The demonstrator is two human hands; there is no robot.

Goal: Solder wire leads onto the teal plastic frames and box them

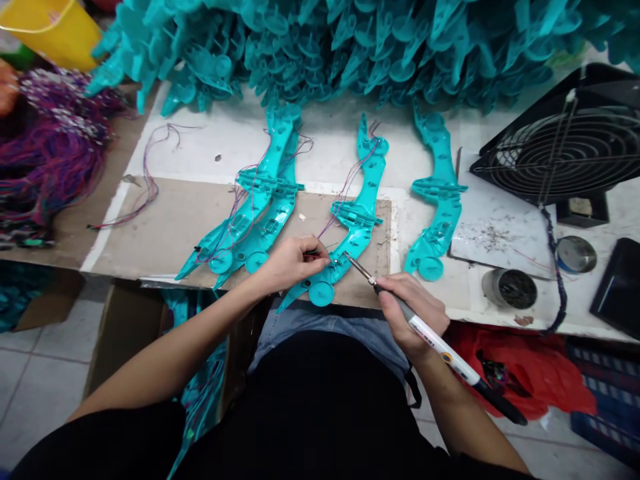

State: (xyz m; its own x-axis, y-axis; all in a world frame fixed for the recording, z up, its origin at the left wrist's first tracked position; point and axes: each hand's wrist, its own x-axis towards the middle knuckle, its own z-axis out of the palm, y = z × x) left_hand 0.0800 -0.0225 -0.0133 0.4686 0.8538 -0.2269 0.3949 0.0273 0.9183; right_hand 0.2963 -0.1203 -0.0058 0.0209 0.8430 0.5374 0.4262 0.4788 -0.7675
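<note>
1. A pile of parts (345,50) is lying along the table's (197,152) far edge.
2. A wire bundle (60,160) is lying at the left edge.
3. Left to right, two parts (260,197), a middle part (369,188) and a single part (443,159) are lying before the pile.
4. A fan (525,152) is standing toward the right edge, behind a cup (489,291).
5. Below the near edge, a bag (550,380) is lying rightward.

Teal pc (367,193) w/ wires (327,225), sold. iron (436,341) tilted

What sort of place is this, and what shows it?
Probably an assembly workshop: the right hand holds what looks like a soldering iron at a turquoise plastic part, similar parts are heaped behind, and bundled wires lie at left.
</note>
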